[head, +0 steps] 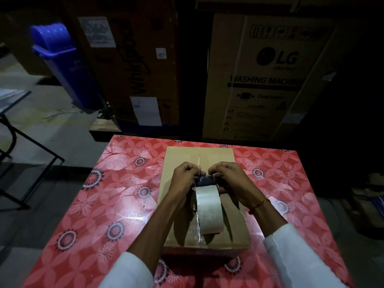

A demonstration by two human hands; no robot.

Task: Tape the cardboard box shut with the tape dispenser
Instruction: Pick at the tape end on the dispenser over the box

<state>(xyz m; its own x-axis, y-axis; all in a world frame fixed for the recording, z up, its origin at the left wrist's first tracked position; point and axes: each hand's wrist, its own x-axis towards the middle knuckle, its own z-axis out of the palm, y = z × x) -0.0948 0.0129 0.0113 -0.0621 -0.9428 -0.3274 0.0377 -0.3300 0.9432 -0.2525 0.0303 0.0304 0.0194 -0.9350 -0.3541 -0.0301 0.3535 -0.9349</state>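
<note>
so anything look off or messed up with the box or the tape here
Nothing looks damaged or spilled. The cardboard box sits square on the red floral table, flaps closed and meeting at the centre seam. Both hands, left hand and right hand, hold the tape dispenser over the seam. The far seam looks untaped.

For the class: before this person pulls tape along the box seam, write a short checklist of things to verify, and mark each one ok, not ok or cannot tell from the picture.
1. Flaps of the cardboard box closed, meeting at the centre seam: ok.
2. Box sits flat on the red table: ok.
3. Tape dispenser lined up over the seam: ok.
4. Both hands in control: left hand and right hand both pinch at the dispenser's front end: ok.
5. Free tape end pulled out and stuck to the box: cannot tell, too dim.
6. Far half of the seam already taped: not ok, it looks bare.
</note>
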